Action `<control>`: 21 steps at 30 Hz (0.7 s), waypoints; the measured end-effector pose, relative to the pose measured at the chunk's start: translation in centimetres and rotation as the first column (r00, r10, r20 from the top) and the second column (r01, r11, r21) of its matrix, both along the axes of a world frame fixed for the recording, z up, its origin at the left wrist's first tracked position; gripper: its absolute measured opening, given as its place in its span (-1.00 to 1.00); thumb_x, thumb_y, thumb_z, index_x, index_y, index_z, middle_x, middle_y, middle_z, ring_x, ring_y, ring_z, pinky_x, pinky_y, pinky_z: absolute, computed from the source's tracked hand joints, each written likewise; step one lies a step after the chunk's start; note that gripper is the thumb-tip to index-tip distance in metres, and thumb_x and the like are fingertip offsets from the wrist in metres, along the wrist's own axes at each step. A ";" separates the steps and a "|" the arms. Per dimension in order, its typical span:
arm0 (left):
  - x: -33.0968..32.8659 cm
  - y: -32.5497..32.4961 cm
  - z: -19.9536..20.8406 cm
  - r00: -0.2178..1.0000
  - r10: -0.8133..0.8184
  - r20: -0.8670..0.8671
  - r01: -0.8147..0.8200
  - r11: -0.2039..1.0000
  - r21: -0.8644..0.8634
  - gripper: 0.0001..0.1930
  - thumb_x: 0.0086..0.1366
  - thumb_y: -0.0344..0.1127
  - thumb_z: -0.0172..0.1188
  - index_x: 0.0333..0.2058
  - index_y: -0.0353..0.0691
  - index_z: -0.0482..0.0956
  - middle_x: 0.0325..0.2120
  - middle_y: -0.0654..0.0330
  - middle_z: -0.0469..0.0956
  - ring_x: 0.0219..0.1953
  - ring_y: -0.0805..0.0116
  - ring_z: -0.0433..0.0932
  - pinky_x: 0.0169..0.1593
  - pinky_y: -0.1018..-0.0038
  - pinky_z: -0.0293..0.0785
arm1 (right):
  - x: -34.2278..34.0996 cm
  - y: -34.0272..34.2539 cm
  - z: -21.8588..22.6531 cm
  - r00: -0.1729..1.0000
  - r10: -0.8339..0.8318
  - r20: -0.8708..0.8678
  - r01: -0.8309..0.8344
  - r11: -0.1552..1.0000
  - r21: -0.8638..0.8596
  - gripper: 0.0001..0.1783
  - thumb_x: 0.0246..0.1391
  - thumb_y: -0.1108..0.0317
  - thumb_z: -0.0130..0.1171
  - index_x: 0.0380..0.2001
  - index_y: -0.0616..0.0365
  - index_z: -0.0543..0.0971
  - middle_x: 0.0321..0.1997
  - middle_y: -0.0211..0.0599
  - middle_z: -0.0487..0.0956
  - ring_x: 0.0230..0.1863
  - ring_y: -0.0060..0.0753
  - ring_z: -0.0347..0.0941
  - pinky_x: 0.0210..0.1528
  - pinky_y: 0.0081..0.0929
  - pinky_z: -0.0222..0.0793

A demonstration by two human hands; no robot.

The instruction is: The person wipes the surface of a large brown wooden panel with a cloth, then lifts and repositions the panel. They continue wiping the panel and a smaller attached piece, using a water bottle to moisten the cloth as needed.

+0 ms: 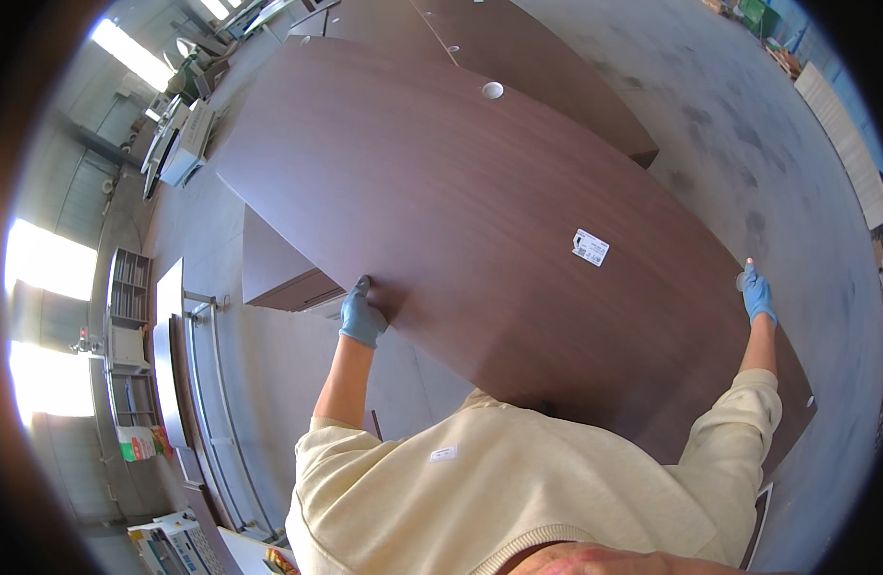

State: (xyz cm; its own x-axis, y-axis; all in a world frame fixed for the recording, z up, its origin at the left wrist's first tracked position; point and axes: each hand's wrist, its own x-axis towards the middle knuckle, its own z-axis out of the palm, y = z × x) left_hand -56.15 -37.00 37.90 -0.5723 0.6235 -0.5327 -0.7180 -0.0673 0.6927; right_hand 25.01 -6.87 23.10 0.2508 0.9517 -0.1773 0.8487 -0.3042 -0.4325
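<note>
A large dark-brown wood-grain panel (413,192) stretches across the view in front of my body. My left hand (364,318), in a blue glove, is closed on its left edge with the thumb on top; the fingers beneath are hidden. On the opposite edge, my right hand (759,295), also gloved in blue, grips the panel with the thumb pointing up. A white printed label (591,247) is stuck on the face, nearer the right hand. Toward the far edge, a round pale hole (491,90) shows in the panel.
More brown panels (557,81) lie beyond the held one. A brown box-like piece (277,261) stands below its left edge. A metal rack (221,402) with boards and a shelf unit (131,326) line the left. A long pale board (839,144) lies far right.
</note>
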 end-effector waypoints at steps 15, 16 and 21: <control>-5.1 10.7 -5.8 0.992 -0.121 0.022 0.123 0.982 -0.141 -0.83 0.56 -0.31 0.19 0.02 -0.20 0.61 0.03 0.10 0.64 0.10 0.02 0.62 0.30 0.00 0.58 | -0.3 -4.9 -6.5 0.988 -0.146 0.053 0.151 0.983 -0.109 0.18 0.43 -0.58 -0.46 0.03 0.43 0.71 0.13 0.42 0.66 0.24 0.47 0.55 0.34 0.15 0.43; -5.5 11.3 -6.2 0.992 -0.123 0.005 0.122 0.982 -0.143 -0.84 0.56 -0.31 0.18 0.01 -0.20 0.61 0.01 0.11 0.65 0.08 0.02 0.63 0.29 0.01 0.59 | -0.5 -4.9 -7.0 0.987 -0.152 0.056 0.157 0.982 -0.107 0.18 0.43 -0.58 -0.46 0.03 0.43 0.71 0.13 0.41 0.66 0.24 0.47 0.55 0.34 0.15 0.43; -5.4 13.8 -6.7 0.995 -0.100 0.010 0.099 0.966 -0.240 -0.86 0.56 -0.32 0.17 -0.03 -0.18 0.64 -0.05 0.13 0.68 0.04 0.07 0.64 0.26 0.03 0.59 | -0.6 -4.7 -7.8 0.985 -0.166 0.041 0.170 0.973 -0.153 0.19 0.42 -0.59 -0.49 0.04 0.41 0.72 0.14 0.39 0.66 0.26 0.44 0.55 0.35 0.15 0.43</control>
